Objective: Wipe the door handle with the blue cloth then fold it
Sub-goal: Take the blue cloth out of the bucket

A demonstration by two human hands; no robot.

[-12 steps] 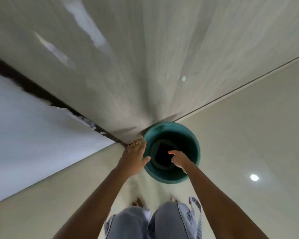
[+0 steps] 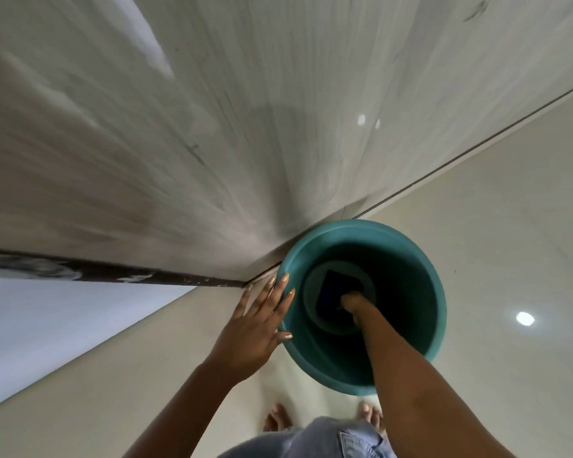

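A teal bucket (image 2: 411, 259) stands on the floor against the wall. At its bottom lies a dark blue cloth (image 2: 333, 289), folded flat. My right hand (image 2: 353, 304) is deep inside the bucket with its fingers on the cloth's near edge; the grip itself is hidden. My left hand (image 2: 258, 328) rests with spread fingers against the bucket's left rim. No door handle is in view.
A pale wood-grain door or panel (image 2: 212, 143) rises ahead, with a dark frame edge (image 2: 113, 271) at the left. The beige floor (image 2: 510, 226) shines with a lamp's reflection. My bare feet (image 2: 278, 418) and jeans are at the bottom.
I have bent closer to the bucket. My right hand went from above the rim down to the cloth at the bottom. My left hand has spread flat on the rim.
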